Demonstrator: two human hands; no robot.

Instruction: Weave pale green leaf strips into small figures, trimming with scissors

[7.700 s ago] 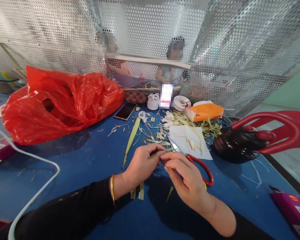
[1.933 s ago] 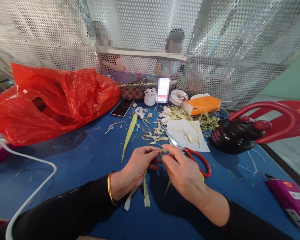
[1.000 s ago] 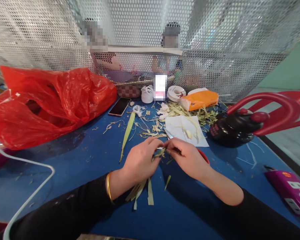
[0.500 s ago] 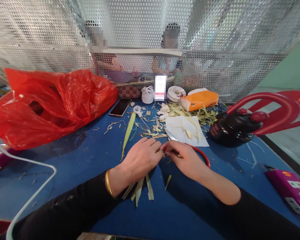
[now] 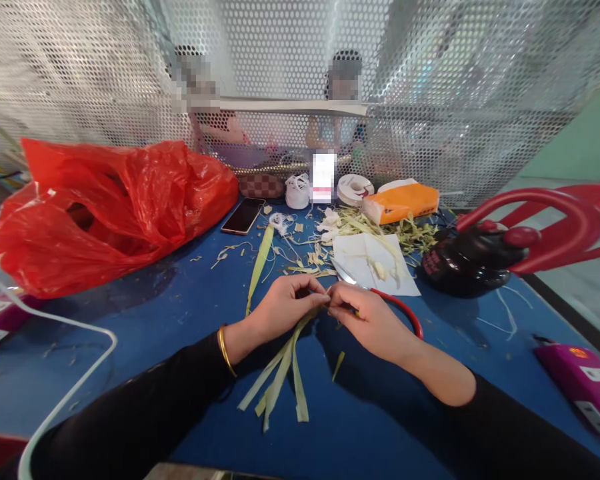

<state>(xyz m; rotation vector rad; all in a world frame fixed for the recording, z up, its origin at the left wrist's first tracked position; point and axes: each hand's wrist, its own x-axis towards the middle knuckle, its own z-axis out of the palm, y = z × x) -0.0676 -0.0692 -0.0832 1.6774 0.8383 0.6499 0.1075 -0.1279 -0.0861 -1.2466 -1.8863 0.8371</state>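
My left hand [image 5: 291, 301], with a gold bangle at the wrist, pinches the upper end of a bundle of pale green leaf strips [image 5: 281, 373]. The loose ends fan out below it over the blue table. My right hand [image 5: 363, 313] meets it fingertip to fingertip, its fingers closed at the same end of the bundle; the exact point of grip is too small to make out. Just behind the right hand lie scissors with red handles [image 5: 405, 313], partly hidden by it. A long green leaf [image 5: 261, 263] rests beyond my left hand.
A red plastic bag [image 5: 120, 207] fills the left. Behind my hands are a phone [image 5: 243, 216], leaf scraps, white paper [image 5: 375, 263], an orange tissue pack [image 5: 405, 202] and a spool [image 5: 355, 189]. At right stand a black jar [image 5: 463, 267] and a purple power strip [image 5: 583, 383]. People sit behind the mesh.
My left hand has turned from palm-down to a thumb-and-finger pinch, baring more of the leaf strips. My right hand stays nearly in place. The view has shifted slightly.
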